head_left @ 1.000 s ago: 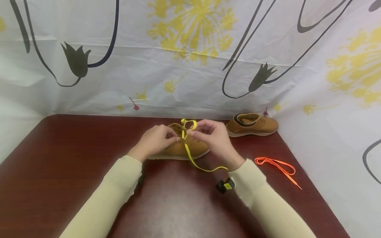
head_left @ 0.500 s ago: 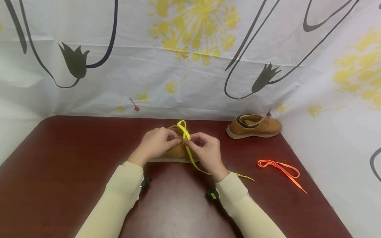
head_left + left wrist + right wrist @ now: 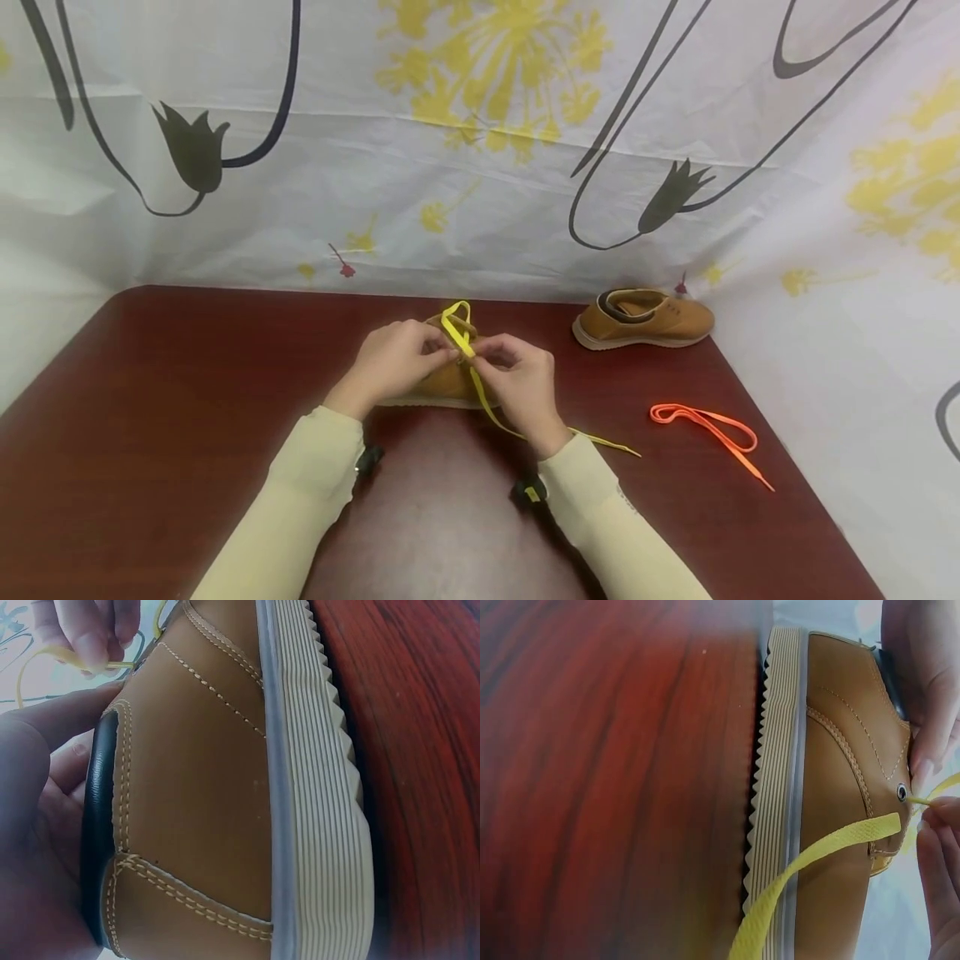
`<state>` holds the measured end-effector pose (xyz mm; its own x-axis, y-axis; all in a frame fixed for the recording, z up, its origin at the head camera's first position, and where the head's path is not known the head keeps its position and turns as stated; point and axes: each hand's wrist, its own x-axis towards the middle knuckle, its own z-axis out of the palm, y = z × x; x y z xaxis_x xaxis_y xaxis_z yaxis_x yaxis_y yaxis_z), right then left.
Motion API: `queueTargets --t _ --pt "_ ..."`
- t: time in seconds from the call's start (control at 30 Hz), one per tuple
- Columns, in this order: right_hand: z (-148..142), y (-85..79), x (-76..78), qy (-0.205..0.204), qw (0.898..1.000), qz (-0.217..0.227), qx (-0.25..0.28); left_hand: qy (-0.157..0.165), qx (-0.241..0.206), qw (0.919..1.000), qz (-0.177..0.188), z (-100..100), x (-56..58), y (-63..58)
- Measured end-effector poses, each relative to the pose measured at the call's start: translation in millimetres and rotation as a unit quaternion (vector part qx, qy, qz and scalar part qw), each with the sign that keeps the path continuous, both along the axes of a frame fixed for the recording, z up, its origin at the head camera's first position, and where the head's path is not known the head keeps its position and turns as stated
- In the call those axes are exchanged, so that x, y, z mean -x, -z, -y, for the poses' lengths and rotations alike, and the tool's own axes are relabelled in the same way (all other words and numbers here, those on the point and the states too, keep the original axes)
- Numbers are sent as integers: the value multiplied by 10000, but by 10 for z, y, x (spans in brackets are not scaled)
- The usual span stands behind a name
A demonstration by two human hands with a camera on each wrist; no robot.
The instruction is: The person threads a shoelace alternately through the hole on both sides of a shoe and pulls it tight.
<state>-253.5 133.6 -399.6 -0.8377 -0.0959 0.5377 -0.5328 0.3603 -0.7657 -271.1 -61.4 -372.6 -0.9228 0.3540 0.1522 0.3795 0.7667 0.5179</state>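
A tan shoe with a pale ridged sole stands near the table's back edge. My left hand grips its dark-lined opening edge, thumb outside by the eyelets and fingers inside, as the left wrist view shows. A yellow shoelace hangs down the shoe's near side and trails right across the table. Close to a metal eyelet, my right hand pinches the lace between thumb and fingertips; a short taut stretch joins eyelet and fingers. Above both hands stands a loop of that lace.
A second tan shoe with no lace visible stands at the back right. Nearer, an orange shoelace lies loosely folded on the dark red table. Patterned white cloth hangs behind and along the right side.
My right hand has moved left and slightly down, close to the left hand. The yellow loop now stands taller, and its trailing tip shows at the right. My left hand keeps its place.
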Motion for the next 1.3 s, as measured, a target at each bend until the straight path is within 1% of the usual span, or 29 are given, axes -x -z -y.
queueTargets --t 0.17,0.27,0.33,0.43,0.5,0.53,0.57,0.63,0.73,0.8,0.93,1.0,1.07,1.17,1.3 --pt "3 40 14 -38 9980 -403 -485 -134 104 9998 -46 -11 2 -17" --pt "6 46 11 -44 9950 -609 -787 -96 -23 9999 91 -3 -4 -38" --pt "10 47 10 -23 9926 -712 -986 -14 -254 9995 179 19 0 -49" --pt "18 38 0 60 9896 -746 -1230 102 -881 9953 381 73 17 -73" --pt "19 36 -4 92 9891 -630 -1327 228 -1216 9909 522 109 39 -79" --pt "19 34 -8 106 9893 -554 -1344 293 -1296 9894 593 123 51 -81" --pt "18 33 -11 118 9896 -472 -1355 356 -1284 9888 669 131 62 -81" --pt "14 36 -16 106 9908 -288 -1316 552 -953 9913 716 130 84 -73" --pt "13 45 -17 19 9939 -7 -1104 730 -257 9955 555 114 105 -66" --pt "14 51 -14 -82 9954 211 -928 838 167 9955 413 102 102 -68" --pt "15 67 11 -246 9953 666 -661 1055 643 9921 226 109 85 -67" --pt "7 76 21 -288 9944 812 -606 1153 773 9902 176 106 77 -67" --pt "-3 79 27 -341 9938 902 -551 1175 874 9891 163 102 71 -68" --pt "-15 72 31 -398 9934 939 -520 1115 945 9892 128 90 68 -72" --pt "-24 50 32 -444 9933 948 -493 980 904 9910 105 89 77 -70"
